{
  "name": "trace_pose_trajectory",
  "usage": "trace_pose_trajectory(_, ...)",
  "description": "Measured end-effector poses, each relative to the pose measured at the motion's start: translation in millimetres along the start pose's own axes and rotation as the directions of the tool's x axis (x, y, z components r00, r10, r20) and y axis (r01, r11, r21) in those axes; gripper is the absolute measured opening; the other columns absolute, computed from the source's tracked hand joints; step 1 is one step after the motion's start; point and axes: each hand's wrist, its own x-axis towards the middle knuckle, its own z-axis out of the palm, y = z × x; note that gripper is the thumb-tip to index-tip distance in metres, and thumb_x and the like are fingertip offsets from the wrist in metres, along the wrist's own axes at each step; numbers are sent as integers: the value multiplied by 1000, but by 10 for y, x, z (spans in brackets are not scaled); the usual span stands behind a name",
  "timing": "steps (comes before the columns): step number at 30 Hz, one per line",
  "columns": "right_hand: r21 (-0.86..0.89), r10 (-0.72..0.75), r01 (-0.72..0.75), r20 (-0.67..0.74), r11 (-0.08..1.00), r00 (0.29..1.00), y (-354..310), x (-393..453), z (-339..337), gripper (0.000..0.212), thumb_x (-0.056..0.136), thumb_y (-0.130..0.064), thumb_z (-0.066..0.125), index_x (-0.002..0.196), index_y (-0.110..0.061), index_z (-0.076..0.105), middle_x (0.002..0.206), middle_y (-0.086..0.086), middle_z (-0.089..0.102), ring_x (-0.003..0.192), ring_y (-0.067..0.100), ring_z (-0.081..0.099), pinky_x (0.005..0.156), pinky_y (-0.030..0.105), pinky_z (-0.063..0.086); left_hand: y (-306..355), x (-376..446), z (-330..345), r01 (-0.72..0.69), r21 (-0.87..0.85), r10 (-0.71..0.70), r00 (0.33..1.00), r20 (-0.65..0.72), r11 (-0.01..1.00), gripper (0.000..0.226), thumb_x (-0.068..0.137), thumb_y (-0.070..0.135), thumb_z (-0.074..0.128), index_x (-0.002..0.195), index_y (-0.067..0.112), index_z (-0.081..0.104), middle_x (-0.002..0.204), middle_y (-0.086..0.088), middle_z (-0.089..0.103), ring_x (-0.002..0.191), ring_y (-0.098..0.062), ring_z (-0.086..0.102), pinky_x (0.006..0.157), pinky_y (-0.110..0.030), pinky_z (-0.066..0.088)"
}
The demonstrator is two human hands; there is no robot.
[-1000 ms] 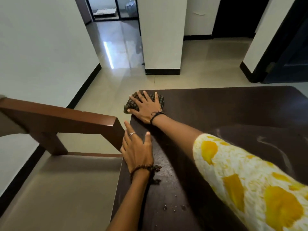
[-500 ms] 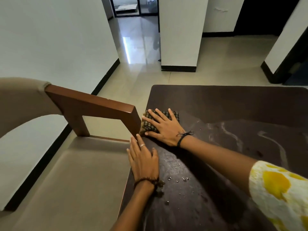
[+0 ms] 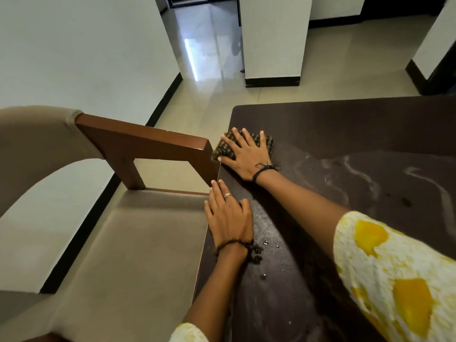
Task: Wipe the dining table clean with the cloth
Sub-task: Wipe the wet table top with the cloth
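The right hand lies flat on a folded checked cloth, fingers spread out, pressing it down near the far left corner of the dark brown surface. It is not gripping the cloth, just pushing on top of it. The cloth sits right at the left edge, next to the wooden arm of a chair. The left hand rests flat and open on the same edge, closer to the person, holding nothing. It has a ring on one finger and a bead bracelet on the wrist. A few water drops sit on the surface just beside that wrist. Pale, smeary streaks curve across the surface to the right of the cloth. The right arm wears a white sleeve with yellow patches. The chair has a tan seat and stands pushed up against the surface.
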Motion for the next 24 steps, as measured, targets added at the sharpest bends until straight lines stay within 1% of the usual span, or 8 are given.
trace_pose_trajectory(6, -8, -92, 91, -40, 996, 995, 108, -489, -47, 60, 93, -60, 24, 147, -38, 13, 158, -3, 7, 144, 22, 4, 112, 53, -6, -14, -3, 3, -8, -30, 7, 1000, -18, 1000, 60, 93, 26, 33, 145, 7, 9, 154, -9, 10, 140, -18, 8, 114, -35, 3)
trace_pose_trajectory(8, -11, -67, 66, -33, 998, 997, 252, -552, -91, 59, 93, -59, 24, 147, -39, 13, 158, -4, 8, 144, 22, 5, 112, 52, -6, -19, -1, 12, -24, 9, 24, 999, -23, 1000, 60, 94, 29, 32, 145, 7, 9, 154, -10, 9, 140, -18, 7, 113, -35, 0)
trace_pose_trajectory(10, -11, 25, -25, -33, 1000, 999, 491, -572, -150, 59, 93, -59, 26, 147, -39, 13, 157, -4, 8, 144, 22, 5, 112, 52, -5, -25, -6, 25, -30, 45, 32, 999, -30, 999, 61, 95, 33, 31, 145, 6, 9, 154, -11, 9, 140, -19, 6, 112, -35, -1)
trace_pose_trajectory(13, -3, 240, -241, -63, 971, 969, 1015, -647, -254, 59, 93, -58, 31, 146, -38, 18, 157, -3, 9, 144, 23, 7, 112, 52, -3, -26, -10, 45, -31, 63, 34, 999, -40, 998, 61, 96, 38, 28, 145, 6, 7, 154, -11, 7, 141, -20, 4, 112, -34, -2)
trace_pose_trajectory(16, 36, 488, -488, -119, 872, 865, 1402, -774, -326, 58, 93, -55, 33, 146, -34, 22, 157, -1, 11, 144, 25, 7, 112, 54, -2, -22, -5, 65, -33, 70, 36, 998, -51, 997, 62, 96, 39, 27, 145, 6, 6, 154, -11, 7, 141, -21, 4, 112, -34, -2)
trace_pose_trajectory(19, 34, 609, -611, -139, 791, 781, 1280, -767, -299, 59, 94, -55, 31, 147, -32, 22, 157, 2, 10, 144, 27, 5, 111, 57, -3, -14, -5, 62, -36, 57, 39, 998, -54, 998, 63, 96, 38, 28, 145, 5, 7, 154, -13, 8, 141, -22, 5, 112, -35, 0)
trace_pose_trajectory(21, 25, 594, -596, -130, 803, 794, 1016, -672, -263, 59, 94, -56, 28, 148, -32, 19, 158, 3, 7, 144, 28, 3, 110, 59, -5, -17, -11, 58, -36, 52, 39, 998, -48, 998, 63, 96, 38, 29, 145, 5, 6, 154, -13, 7, 141, -22, 5, 112, -34, 0)
trace_pose_trajectory(24, 7, 483, -485, -111, 874, 869, 540, -516, -185, 59, 94, -56, 26, 148, -34, 14, 158, 2, 4, 144, 28, 1, 109, 59, -7, -9, -11, 55, -44, 40, 46, 998, -48, 998, 63, 95, 36, 30, 145, 4, 7, 153, -13, 8, 141, -22, 6, 112, -34, 0)
